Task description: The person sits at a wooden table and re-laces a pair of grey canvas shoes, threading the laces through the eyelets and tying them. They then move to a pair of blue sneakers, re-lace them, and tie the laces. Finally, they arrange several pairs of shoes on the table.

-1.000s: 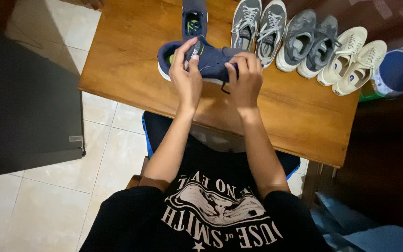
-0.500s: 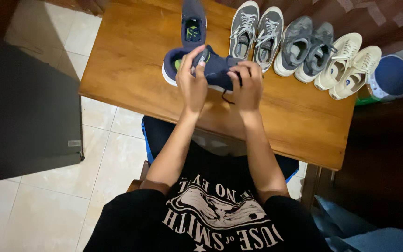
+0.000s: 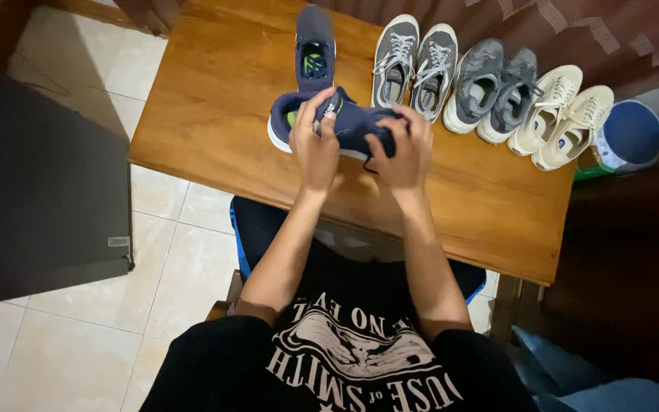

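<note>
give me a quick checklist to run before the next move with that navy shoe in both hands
1. Left hand has a grip on the navy shoe near its heel opening: ok.
2. Right hand has a grip on the toe half of the shoe: ok.
3. Dark lace end hangs loose below the shoe, not tied: not ok.
4. Second navy shoe stands apart on the wooden table, out of the hands' way: ok.
5. Other pairs, dark grey pair, grey pair and cream pair, stand in a row to the right, clear of the held shoe: ok.
6. How the lace runs through the eyelets, hidden by fingers: cannot tell.
</note>
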